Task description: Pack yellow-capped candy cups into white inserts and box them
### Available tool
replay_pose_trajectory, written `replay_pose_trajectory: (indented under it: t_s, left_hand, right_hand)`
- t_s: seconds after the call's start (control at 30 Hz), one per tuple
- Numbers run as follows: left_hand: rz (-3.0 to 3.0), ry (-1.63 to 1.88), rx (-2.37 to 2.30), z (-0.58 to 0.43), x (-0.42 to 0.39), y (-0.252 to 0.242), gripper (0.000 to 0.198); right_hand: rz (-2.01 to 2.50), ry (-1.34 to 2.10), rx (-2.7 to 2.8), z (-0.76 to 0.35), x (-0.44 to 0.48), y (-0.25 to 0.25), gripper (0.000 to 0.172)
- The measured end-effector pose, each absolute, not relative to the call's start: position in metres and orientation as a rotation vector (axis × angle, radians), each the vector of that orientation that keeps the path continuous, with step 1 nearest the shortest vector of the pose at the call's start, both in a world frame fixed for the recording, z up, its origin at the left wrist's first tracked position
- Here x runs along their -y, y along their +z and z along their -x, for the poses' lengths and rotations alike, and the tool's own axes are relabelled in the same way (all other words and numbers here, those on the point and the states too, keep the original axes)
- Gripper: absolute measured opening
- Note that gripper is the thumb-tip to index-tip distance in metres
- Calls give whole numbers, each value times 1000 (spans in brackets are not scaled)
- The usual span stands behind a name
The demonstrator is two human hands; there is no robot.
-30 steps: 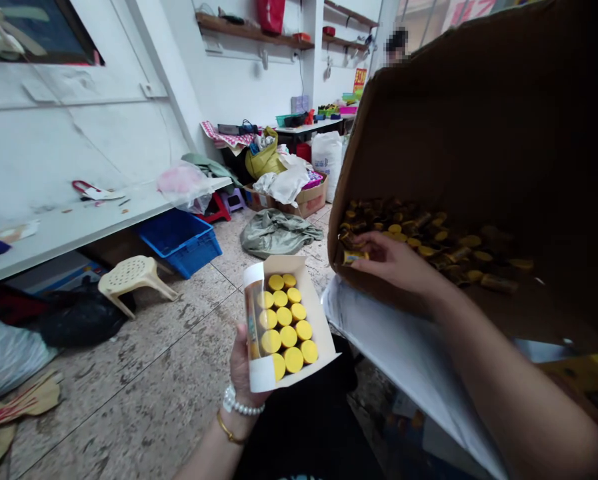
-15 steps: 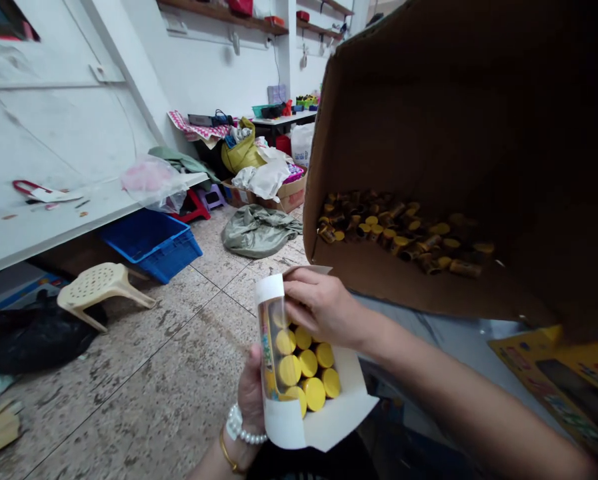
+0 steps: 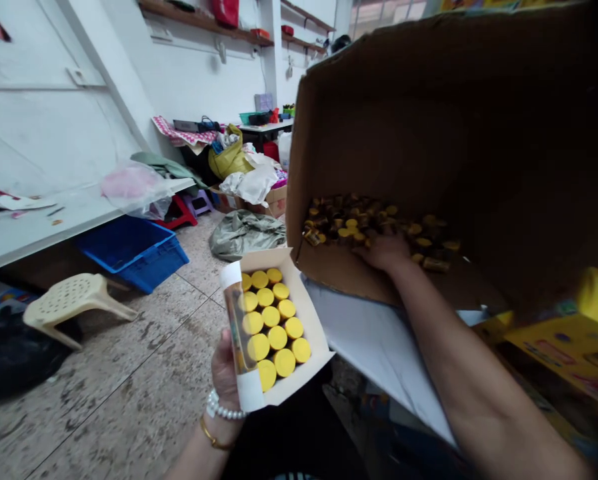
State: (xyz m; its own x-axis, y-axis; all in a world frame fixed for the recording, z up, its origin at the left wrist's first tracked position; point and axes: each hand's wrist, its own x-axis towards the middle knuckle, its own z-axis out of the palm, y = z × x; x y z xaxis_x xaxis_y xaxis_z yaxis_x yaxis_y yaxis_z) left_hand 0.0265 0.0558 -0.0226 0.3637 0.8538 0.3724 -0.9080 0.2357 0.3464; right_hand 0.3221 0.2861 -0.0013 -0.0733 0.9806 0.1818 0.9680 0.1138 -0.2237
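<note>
My left hand (image 3: 225, 373) is wrapped round the side of a small display carton (image 3: 306, 300) with a clear window and raised white flaps. Rows of small tubs with yellow lids (image 3: 267, 316) stand upright in it. Deep in a large cardboard box (image 3: 349, 273), my right hand (image 3: 386, 250) reaches palm down into a loose heap of similar yellow-lidded tubs (image 3: 351, 227). Its thumb and fingers look spread over the tubs, though shadow partly hides the fingertips. Both the tubs upright in the carton and the heap show yellow lids.
The large box rests on a white tabletop (image 3: 349, 320), with yellow printed cartons (image 3: 569, 340) at the right. On the left are a white table (image 3: 79, 213), a blue crate (image 3: 153, 260) and a cream stool (image 3: 73, 300). Bags and a grey-green sack (image 3: 246, 233) lie farther back.
My right hand has left the small carton and moved up and right into the large box. The carton in my left hand has shifted left, and its tubs show fully.
</note>
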Motion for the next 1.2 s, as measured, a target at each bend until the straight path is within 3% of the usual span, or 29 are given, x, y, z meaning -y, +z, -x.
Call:
replay_pose_trajectory:
  t_s: [0.23, 0.4, 0.47, 0.6, 0.73, 0.83, 0.97, 1.03, 1.2]
  left_hand:
    - [-461, 1220, 133, -8, -59, -47, 46]
    - [-494, 1150, 196, 9, -51, -55, 49]
    - [-517, 1112, 217, 13, -51, -54, 50]
    - [-496, 1080, 279, 5, -56, -47, 47]
    - [-448, 1085, 251, -11, -56, -41, 46]
    - [-460, 1103, 190, -17, -53, -44, 43]
    - [-458, 1182, 47, -17, -50, -49, 42]
    - [-431, 1243, -13, -17, -50, -49, 44]
    - [-398, 1387, -116, -22, -49, -43, 45]
  right_hand:
    - [1582, 211, 2540, -292, -254, 10, 77]
    - [1568, 149, 2335, -323, -222, 5, 83]
    - [1611, 153, 2211, -333, -211, -2, 73]
    - [1709, 146, 2043, -342, -204, -15, 35]
    - [1711, 240, 1896, -343, -208, -10, 35]
    - [1637, 409, 1838, -334, -205, 9, 44]
    - [1214, 1035, 1636, -309, -182, 42, 46]
    - [1042, 1290, 1497, -296, -165, 56, 44]
    - [960, 1532, 1548, -266, -128, 69, 35]
